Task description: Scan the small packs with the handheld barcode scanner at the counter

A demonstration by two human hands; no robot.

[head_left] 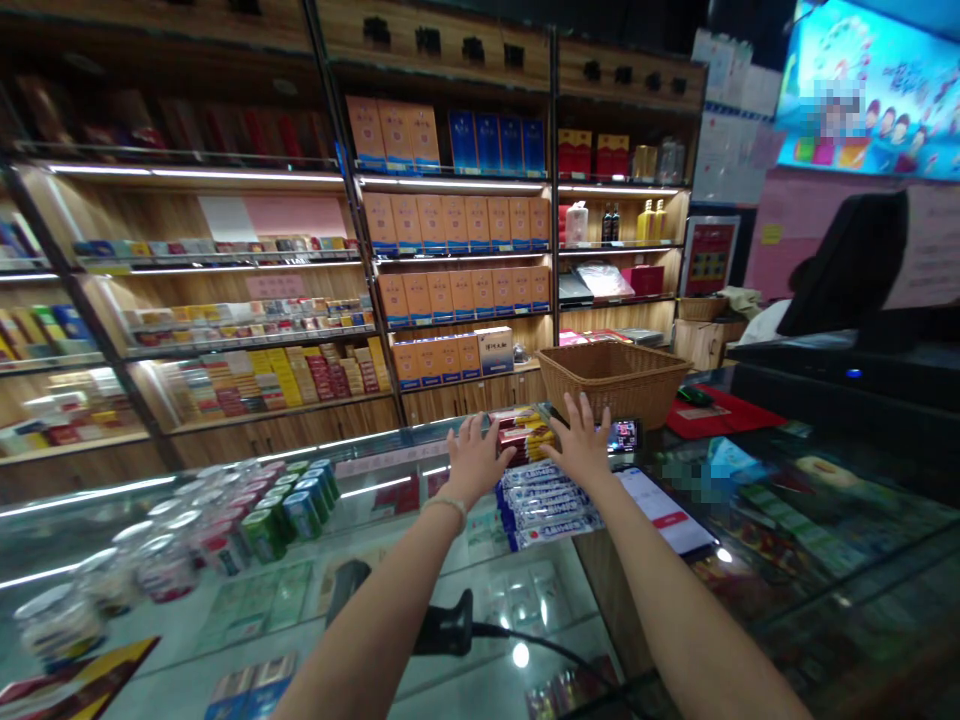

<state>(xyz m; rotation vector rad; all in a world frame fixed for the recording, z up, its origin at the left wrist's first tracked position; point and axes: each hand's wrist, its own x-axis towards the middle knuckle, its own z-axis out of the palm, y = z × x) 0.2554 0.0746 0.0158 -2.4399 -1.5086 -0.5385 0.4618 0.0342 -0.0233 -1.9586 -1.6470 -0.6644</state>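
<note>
My left hand (476,458) reaches over the glass counter, fingers spread, at the left end of a row of red-and-yellow wrapped snack packs (523,436). On the other end of that row is my right hand (583,442), also with fingers apart. Whether the fingertips touch the wrappers I cannot tell. Just nearer to me lie several blue-and-white wrapped bars (546,503), side by side. A phone with a lit screen (625,435) sits beyond my right wrist, and a tablet-like device with a white screen (664,510) lies right of my right forearm.
A black barcode scanner (446,625) with a cable is partly hidden by my left forearm. Cans (304,512) and jars (60,625) stand in rows at left. A wicker basket (615,375), red mat (724,412) and monitor (844,260) are ahead and right. Stocked shelves (457,255) line the wall.
</note>
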